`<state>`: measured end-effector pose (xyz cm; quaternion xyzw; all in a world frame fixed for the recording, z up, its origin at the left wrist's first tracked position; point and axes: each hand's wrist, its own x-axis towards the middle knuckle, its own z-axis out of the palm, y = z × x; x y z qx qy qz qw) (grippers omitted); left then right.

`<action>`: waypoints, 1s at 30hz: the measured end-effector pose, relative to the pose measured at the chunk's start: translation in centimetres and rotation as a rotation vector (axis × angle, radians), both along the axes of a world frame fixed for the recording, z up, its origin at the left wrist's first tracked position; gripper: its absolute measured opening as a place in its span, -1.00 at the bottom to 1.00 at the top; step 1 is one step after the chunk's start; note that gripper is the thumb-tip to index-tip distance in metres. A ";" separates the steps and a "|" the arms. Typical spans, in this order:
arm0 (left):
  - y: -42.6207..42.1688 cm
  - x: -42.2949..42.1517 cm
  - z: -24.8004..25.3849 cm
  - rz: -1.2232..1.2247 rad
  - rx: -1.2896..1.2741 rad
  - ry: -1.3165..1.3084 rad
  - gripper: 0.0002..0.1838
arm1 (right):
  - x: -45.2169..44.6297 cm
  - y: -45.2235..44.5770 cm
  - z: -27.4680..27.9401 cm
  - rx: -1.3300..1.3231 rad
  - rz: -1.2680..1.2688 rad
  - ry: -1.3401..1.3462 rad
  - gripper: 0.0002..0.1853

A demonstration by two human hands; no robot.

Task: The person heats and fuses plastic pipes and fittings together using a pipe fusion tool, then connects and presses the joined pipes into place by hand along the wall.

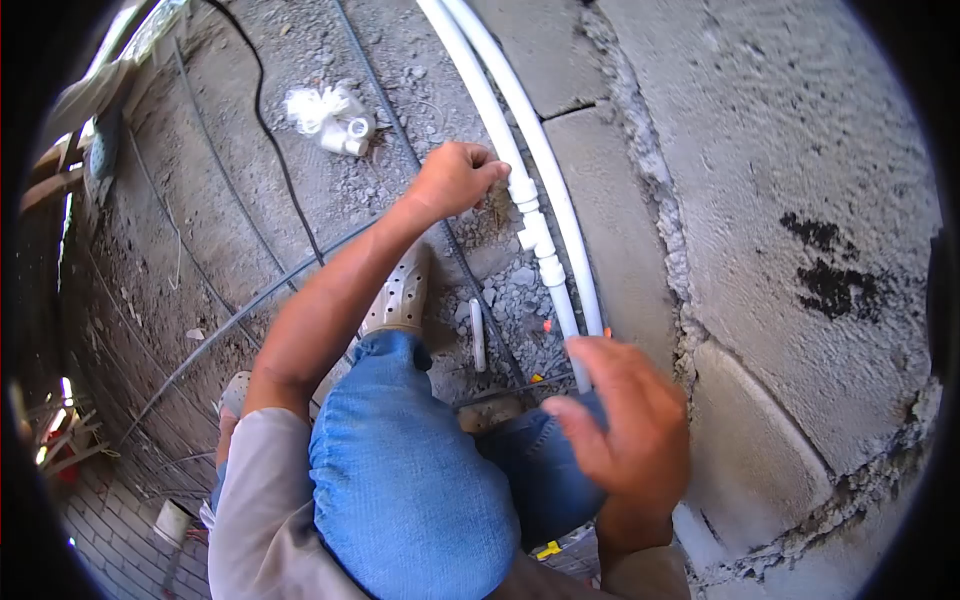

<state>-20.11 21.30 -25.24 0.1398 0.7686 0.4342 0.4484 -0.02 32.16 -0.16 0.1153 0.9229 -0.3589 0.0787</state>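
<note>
Two white plastic pipes (556,175) run side by side along the foot of the wall. In the nearer one sits a white tee fitting (537,236) with a short outlet facing left, and a coupling on either side of it. My left hand (458,180) is beside this pipe, just above the fittings. Its fingers are curled together, and whatever they pinch, if anything, is hidden. Lower down, my right hand (632,415) is over the pipes' lower end, thumb and fingers apart, holding nothing that I can see.
A clear plastic bag of white fittings (335,120) lies on the dusty ground. Steel rods and a black cable (262,110) cross the floor. A short white pipe piece (478,335) rests on gravel near my shoe (398,290). The rough block wall (760,200) rises on the right.
</note>
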 end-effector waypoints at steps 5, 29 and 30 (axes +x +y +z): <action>-0.8 0.0 -0.5 0.022 -0.011 0.037 -0.66 | 0.8 2.2 -0.2 0.093 -0.095 0.027 -0.53; -4.2 6.3 0.4 -0.297 0.016 -0.106 -0.62 | 1.1 2.6 -0.6 0.062 -0.203 0.096 -0.56; -4.2 6.3 0.4 -0.296 0.015 -0.108 -0.62 | 1.1 2.5 -0.6 0.062 -0.201 0.093 -0.56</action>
